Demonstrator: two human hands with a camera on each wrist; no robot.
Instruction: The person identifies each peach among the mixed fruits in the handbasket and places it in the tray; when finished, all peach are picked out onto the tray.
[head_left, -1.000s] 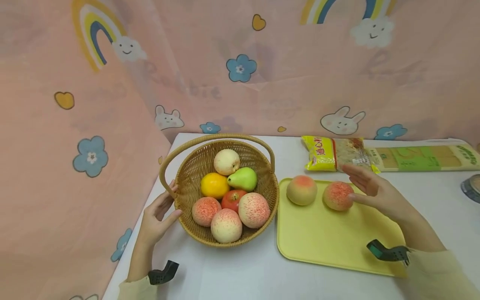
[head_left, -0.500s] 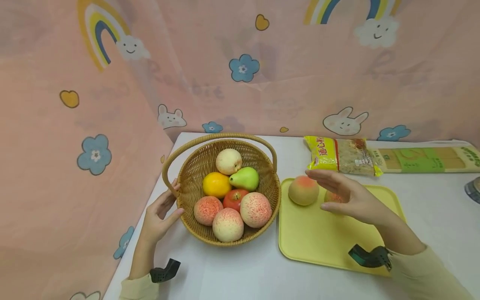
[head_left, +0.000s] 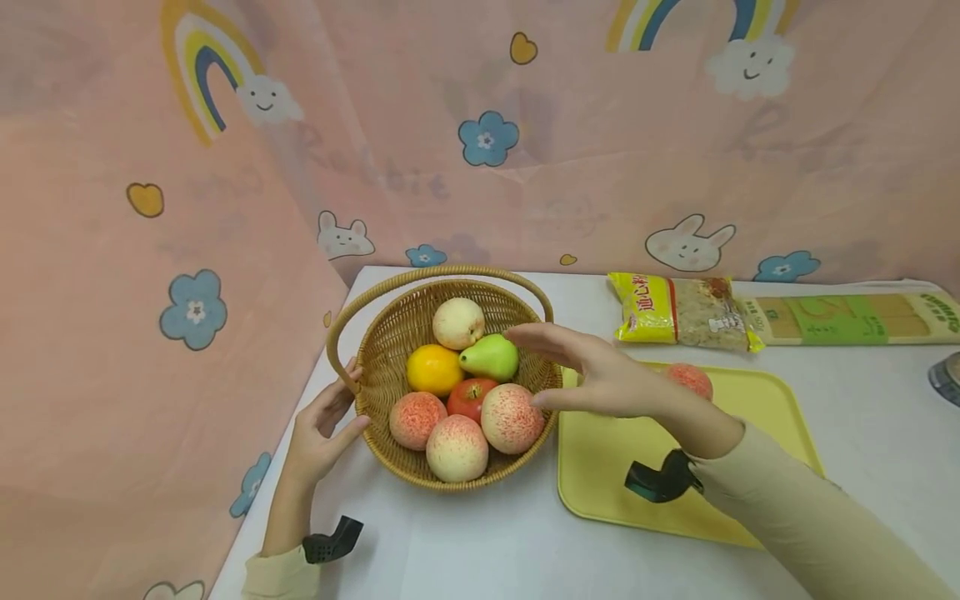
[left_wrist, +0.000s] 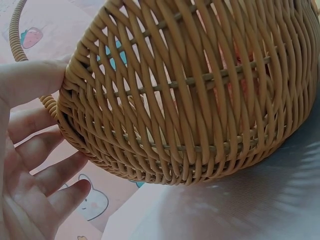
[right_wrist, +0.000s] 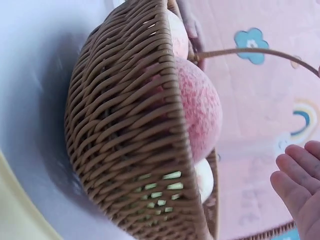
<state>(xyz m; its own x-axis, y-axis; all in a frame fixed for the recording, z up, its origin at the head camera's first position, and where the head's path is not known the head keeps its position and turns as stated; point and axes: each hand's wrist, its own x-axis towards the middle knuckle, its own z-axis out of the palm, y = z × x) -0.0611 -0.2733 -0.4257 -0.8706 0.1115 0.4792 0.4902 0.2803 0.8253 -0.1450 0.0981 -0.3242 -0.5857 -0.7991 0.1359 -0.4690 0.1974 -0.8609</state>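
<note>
A wicker basket (head_left: 390,458) with a tall handle (head_left: 450,271) holds artificial-looking fruit: a yellow-orange fruit (head_left: 435,370), a green pear (head_left: 491,358), a red apple (head_left: 470,398), a cream fruit (head_left: 458,323) and several speckled peaches (head_left: 512,418). My left hand (head_left: 318,437) rests at the basket's left side, thumb and fingertips touching the rim beside the handle's foot. My right hand (head_left: 592,375) reaches over the right rim with fingers extended and thumb apart, nothing between them. In the right wrist view its fingers (right_wrist: 297,175) hover beyond the rim, past a peach (right_wrist: 200,112).
Right of the basket lies a yellow tray (head_left: 637,483) with a peach (head_left: 690,379), partly behind my right forearm. Behind it are a yellow-and-clear food packet (head_left: 682,310) and a long noodle packet (head_left: 847,318). A round tin (head_left: 947,379) stands at the right edge.
My right hand has moved left, from beside the tray's right peach, across the tray to the basket's right rim. It now hides the tray's left peach. The left hand stays at the basket.
</note>
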